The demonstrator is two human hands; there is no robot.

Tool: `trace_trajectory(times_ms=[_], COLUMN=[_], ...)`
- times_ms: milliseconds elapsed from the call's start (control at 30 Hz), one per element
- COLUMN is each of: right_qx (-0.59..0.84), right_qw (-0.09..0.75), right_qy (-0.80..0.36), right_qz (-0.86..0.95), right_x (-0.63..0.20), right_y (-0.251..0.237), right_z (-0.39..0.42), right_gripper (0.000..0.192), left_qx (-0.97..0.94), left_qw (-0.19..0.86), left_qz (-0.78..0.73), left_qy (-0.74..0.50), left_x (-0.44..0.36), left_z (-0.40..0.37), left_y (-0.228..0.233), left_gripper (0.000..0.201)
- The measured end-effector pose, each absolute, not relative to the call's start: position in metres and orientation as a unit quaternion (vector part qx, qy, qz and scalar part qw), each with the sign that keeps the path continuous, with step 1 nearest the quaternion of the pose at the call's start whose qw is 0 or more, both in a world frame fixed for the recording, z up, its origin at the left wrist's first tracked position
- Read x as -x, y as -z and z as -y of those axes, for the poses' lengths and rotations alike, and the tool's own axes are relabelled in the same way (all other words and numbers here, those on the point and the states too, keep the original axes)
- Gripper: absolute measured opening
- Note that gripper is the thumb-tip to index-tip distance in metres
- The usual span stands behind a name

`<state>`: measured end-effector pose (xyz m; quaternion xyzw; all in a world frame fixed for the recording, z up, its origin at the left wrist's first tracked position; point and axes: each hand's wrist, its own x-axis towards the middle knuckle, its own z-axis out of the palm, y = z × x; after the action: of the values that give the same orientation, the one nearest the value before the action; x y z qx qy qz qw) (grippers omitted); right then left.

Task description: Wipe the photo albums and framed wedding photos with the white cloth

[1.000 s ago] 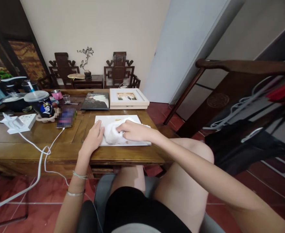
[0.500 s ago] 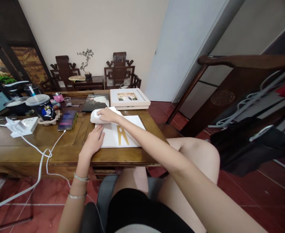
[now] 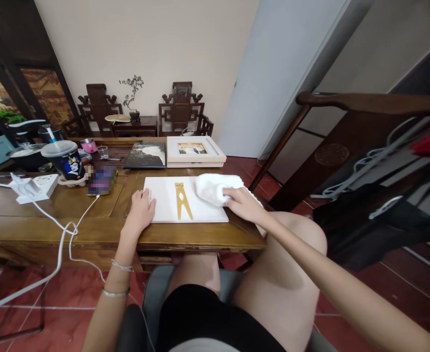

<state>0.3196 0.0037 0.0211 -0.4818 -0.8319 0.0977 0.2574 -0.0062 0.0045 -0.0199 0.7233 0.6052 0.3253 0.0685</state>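
A white cloth is bunched in my right hand, whose fingers are closed round it at the right end of a white board. The cloth lies over the board's upper right part. On the board is a yellow-brown figure with a small eared head and two long legs. At the board's left edge rests my left hand, thumb and fingers apart on the surface, holding nothing up.
Behind the board lie a dark picture panel and a pale framed picture. To the left are a lidded drink cup, a phone, a power strip and trailing white cables. A wooden chair stands at right.
My right hand has swept the cloth from the board's upper left corner to its right end, uncovering the figure's head. My left hand stays at the left edge, its fingers slightly shifted.
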Motion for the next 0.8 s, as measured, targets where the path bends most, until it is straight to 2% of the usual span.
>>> trace_trajectory(times_ms=[100,300,400,600,733,800], right_qx=[0.456,0.455,0.468,0.487,0.381,0.315], right_qw=[0.271,0.33,0.36,0.403,0.398,0.371], right_qy=[-0.127,-0.192,-0.183,-0.137,-0.087,-0.045], right_qz=[0.838,0.804,0.786,0.762,0.83,0.873], right_x=[-0.326,-0.326,-0.324,-0.301,-0.259,-0.239], right_y=[-0.015,-0.011,-0.007,-0.013,-0.029,-0.035], right_z=[0.026,0.032,0.032,0.042,0.061,0.073], right_gripper=[0.009,0.006,0.006,0.009,0.015,0.009], left_qx=[-0.703,-0.541,-0.498,-0.485,-0.494,-0.532], left_qw=[0.139,0.405,0.475,0.474,0.448,0.406], left_qz=[-0.595,-0.54,-0.49,-0.437,-0.439,-0.456], left_qy=[-0.363,-0.503,-0.535,-0.591,-0.602,-0.587], left_x=[0.009,0.021,0.016,-0.006,-0.016,-0.021], left_z=[-0.004,-0.002,0.006,0.037,0.06,0.075], left_y=[0.014,-0.003,-0.018,-0.053,-0.068,-0.073], left_gripper=[0.042,0.047,0.047,0.057,0.06,0.06])
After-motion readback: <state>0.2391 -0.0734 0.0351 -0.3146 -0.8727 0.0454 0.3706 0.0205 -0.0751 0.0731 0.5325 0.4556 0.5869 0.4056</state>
